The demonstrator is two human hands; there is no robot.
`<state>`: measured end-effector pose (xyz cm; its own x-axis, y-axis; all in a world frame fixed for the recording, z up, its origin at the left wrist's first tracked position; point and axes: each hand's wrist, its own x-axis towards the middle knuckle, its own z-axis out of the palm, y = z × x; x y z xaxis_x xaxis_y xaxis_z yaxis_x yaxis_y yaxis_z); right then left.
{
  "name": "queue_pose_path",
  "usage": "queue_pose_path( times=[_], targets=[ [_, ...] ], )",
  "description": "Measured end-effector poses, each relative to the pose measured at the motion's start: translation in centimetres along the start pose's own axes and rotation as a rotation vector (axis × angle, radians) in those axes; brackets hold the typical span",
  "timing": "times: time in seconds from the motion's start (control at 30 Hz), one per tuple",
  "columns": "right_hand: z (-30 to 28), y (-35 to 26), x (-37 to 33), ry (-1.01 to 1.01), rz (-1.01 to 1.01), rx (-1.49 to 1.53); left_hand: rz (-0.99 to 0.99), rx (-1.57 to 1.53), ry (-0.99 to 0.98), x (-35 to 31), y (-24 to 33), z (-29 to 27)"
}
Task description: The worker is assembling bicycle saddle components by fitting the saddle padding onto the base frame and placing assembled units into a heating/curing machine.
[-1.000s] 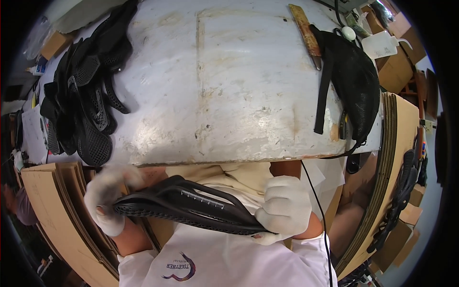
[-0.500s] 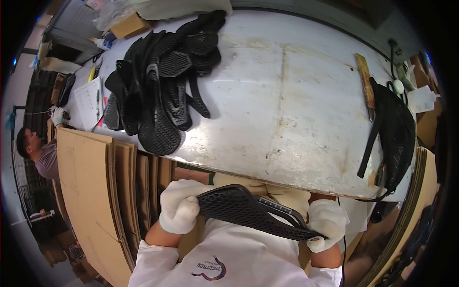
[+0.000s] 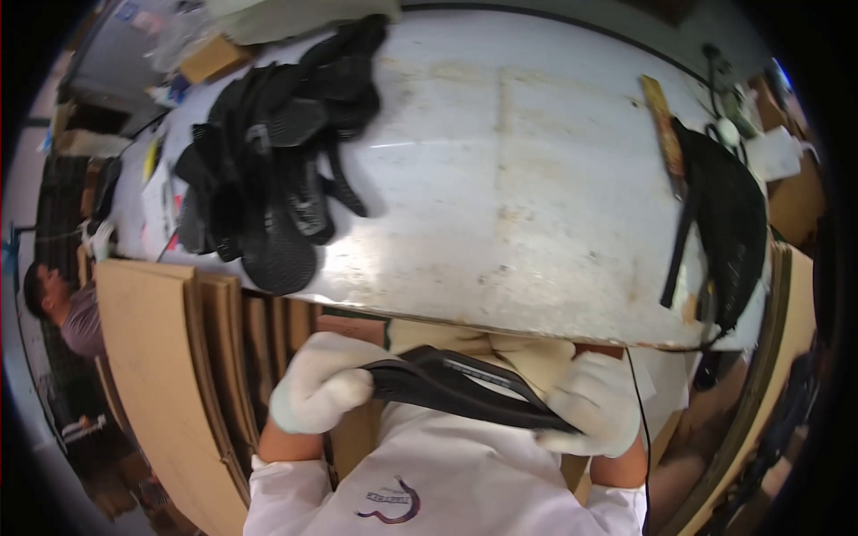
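Observation:
A curved black pad with a long slot is held in front of my white shirt, just off the table's near edge. My left hand, in a white knit glove, is closed on one end of it. My right hand, gloved the same way, grips the other end with its fingers bent over the edge. The pad is tipped nearly edge-on, and motion blurs its surface. Similar black pads, some with honeycomb texture, lie in a heap on the left of the white table.
Cardboard sheets stand upright left of me. A black strapped bag and a worn yellow-brown strip lie at the table's right, near a white container. Another person works at far left. A cardboard box sits back left.
The pad has tilted, so its honeycomb face shows less. My left hand has shifted slightly left and the right hand's fingers have turned over the end. The whole view has swung a little.

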<state>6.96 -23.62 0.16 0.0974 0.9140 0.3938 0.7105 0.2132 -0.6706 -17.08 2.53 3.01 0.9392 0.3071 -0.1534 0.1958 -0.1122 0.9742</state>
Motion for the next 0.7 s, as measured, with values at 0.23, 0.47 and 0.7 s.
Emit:
queue_pose_path(
  times=[0.23, 0.47, 0.7],
  targets=[
    [1.2, -2.9, 1.1, -0.285, 0.329, -0.174, 0.202, 0.234, 0.1, 1.0, 2.1, 3.1],
    [1.6, -1.6, 0.6, -0.078, 0.214, -0.063, 0.455, 0.349, 0.011, 1.3, 1.7, 3.0],
    [1.7, -2.2, 1.1, -0.082, 0.301, -0.093, 0.343, 0.338, 0.096, 1.5, 2.1, 3.9]
  ],
)
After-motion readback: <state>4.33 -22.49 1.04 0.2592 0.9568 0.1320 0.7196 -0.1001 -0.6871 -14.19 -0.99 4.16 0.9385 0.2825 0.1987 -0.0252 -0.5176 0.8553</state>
